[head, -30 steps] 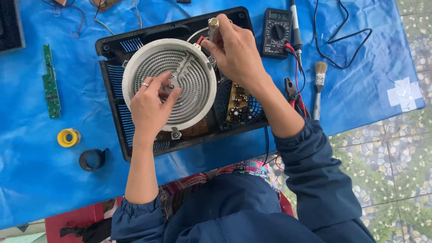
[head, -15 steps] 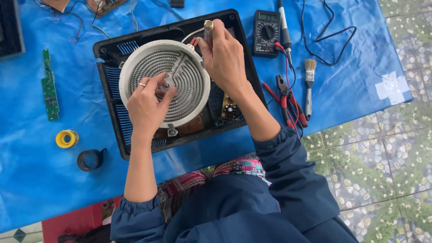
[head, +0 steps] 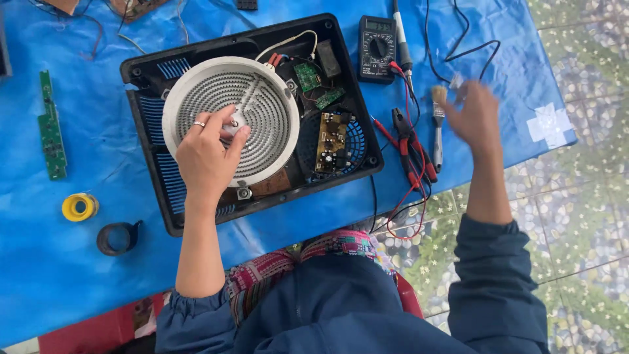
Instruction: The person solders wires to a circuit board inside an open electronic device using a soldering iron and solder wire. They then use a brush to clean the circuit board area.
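A round white heating element [head: 262,98] with a grey spiral coil lies in an opened black cooker housing [head: 147,72] on a blue tarp [head: 78,275]. My left hand [head: 208,157] rests on the coil, with fingertips and thumb pinched at the thin bar near its centre. My right hand [head: 475,115] is raised above the tarp to the right of the housing, blurred, with its fingers up beside a small paintbrush [head: 438,134]. Whether it holds anything is unclear. Circuit boards [head: 332,139] sit exposed in the right part of the housing.
A black multimeter [head: 378,47] with red and black leads lies behind the right hand, and red-handled pliers [head: 411,151] lie beside the brush. A green circuit board [head: 51,124], a yellow tape roll [head: 80,207] and a black tape roll [head: 118,237] lie on the left. Patterned tile floor [head: 576,216] borders the tarp.
My right hand has left the top edge of the housing and swung right, over the brush. My left hand stays on the heating element.
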